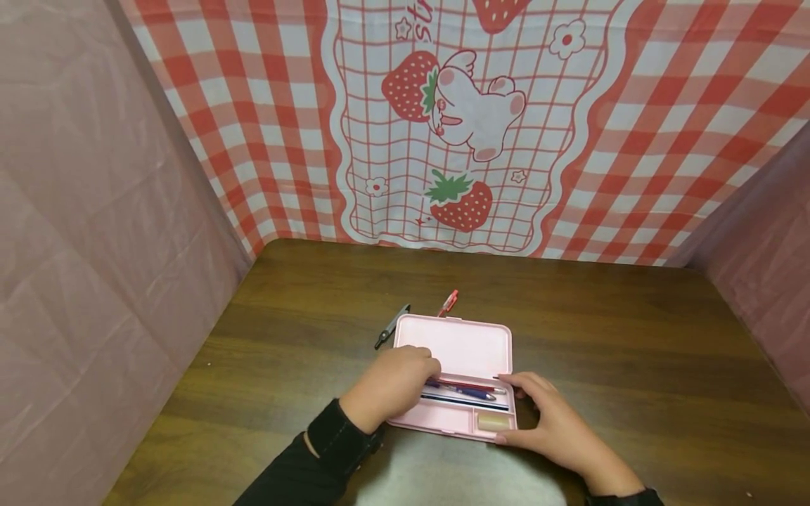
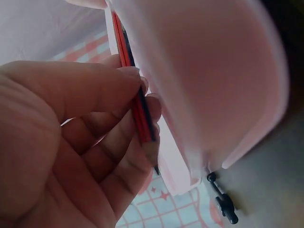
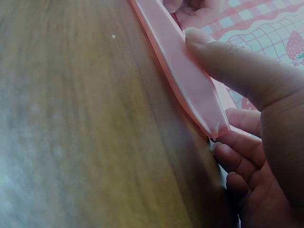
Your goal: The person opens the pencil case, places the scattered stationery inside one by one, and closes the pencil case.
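A pink pencil case (image 1: 443, 417) lies on the table with its lid (image 1: 471, 348) folded back. My left hand (image 1: 395, 379) is over the left part of the case. In the left wrist view, its thumb and fingers pinch a red-and-black pencil (image 2: 142, 116), sharpened tip exposed. My right hand (image 1: 557, 425) grips the right end of the case, thumb on the near edge and fingers around the far corner. Inside the long compartment are a blue pen (image 1: 476, 393) and other slim writing tools. A beige eraser (image 1: 492, 422) sits in the small front right compartment.
Behind the case, a drawing compass (image 1: 391, 329) lies at the left, and a red pen (image 1: 448, 302) sticks out past the lid. A red checked cloth (image 1: 285, 140) with strawberries hangs at the table's far edge. Pink cloth (image 1: 82, 246) hangs along the sides.
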`<state>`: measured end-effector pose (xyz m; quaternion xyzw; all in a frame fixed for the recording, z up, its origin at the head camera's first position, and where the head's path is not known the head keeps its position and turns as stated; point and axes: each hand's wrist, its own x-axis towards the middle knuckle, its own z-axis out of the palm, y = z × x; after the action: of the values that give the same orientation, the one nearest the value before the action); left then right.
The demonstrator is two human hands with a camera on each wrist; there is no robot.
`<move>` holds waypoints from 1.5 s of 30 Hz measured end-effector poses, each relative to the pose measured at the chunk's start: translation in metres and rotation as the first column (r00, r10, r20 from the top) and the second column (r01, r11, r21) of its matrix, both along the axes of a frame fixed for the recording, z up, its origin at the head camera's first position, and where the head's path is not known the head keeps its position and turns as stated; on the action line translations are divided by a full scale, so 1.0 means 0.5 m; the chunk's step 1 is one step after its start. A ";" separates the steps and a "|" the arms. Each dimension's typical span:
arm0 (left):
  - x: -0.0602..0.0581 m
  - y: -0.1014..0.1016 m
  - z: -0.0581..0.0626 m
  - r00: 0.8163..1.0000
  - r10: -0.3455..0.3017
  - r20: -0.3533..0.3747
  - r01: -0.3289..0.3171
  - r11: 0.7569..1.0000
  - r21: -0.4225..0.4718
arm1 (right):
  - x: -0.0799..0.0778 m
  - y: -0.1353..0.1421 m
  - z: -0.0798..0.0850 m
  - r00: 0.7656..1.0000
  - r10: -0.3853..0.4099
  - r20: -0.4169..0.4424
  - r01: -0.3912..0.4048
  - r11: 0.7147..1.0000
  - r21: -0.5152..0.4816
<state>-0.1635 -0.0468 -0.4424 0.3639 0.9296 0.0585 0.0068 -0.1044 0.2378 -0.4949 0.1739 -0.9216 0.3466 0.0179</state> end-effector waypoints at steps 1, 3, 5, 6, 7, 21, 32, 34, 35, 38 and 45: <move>0.000 0.001 -0.001 1.000 0.003 0.001 -0.002 1.000 -0.003 | 0.000 0.001 0.000 1.000 0.001 -0.003 -0.001 1.000 0.000; 0.001 0.003 -0.001 1.000 0.004 0.006 -0.004 1.000 -0.015 | 0.000 0.002 0.000 1.000 0.006 -0.007 -0.006 1.000 -0.009; 0.003 0.005 -0.002 1.000 0.004 0.017 -0.004 1.000 -0.028 | -0.001 0.003 0.000 1.000 0.012 -0.011 -0.012 1.000 -0.015; 0.003 0.006 -0.002 1.000 0.005 0.022 -0.004 0.999 -0.033 | -0.001 0.003 0.000 1.000 0.015 -0.010 -0.015 1.000 -0.019; 0.004 0.007 -0.003 1.000 0.005 0.025 -0.004 0.999 -0.038 | -0.001 0.003 0.001 1.000 0.018 -0.009 -0.018 1.000 -0.023; 0.008 0.008 -0.010 0.995 0.047 0.085 -0.046 0.999 -0.020 | 0.000 0.001 0.001 1.000 0.020 -0.012 -0.020 1.000 -0.018; 0.001 0.012 -0.012 0.981 0.167 0.100 -0.167 0.986 -0.004 | -0.002 0.001 0.002 1.000 0.020 -0.006 -0.020 1.000 -0.021; -0.001 0.012 -0.013 0.976 0.189 0.109 -0.189 0.982 -0.012 | -0.002 0.001 0.003 1.000 0.017 0.005 -0.016 1.000 -0.017; -0.001 0.011 -0.013 0.972 0.206 0.113 -0.204 0.979 -0.022 | -0.002 0.000 0.003 1.000 0.014 0.011 -0.014 1.000 -0.014; -0.002 0.008 -0.016 0.957 0.275 0.089 -0.271 0.961 -0.053 | -0.001 0.000 0.003 1.000 0.009 0.027 -0.009 1.000 -0.007; 0.002 0.003 -0.017 0.944 0.325 0.059 -0.320 0.944 -0.075 | -0.001 0.000 0.003 0.999 0.008 0.041 -0.007 1.000 -0.011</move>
<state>-0.1626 -0.0452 -0.4509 0.2041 0.9772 0.0419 0.0418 -0.1050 0.2380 -0.4935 0.1701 -0.9192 0.3551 -0.0011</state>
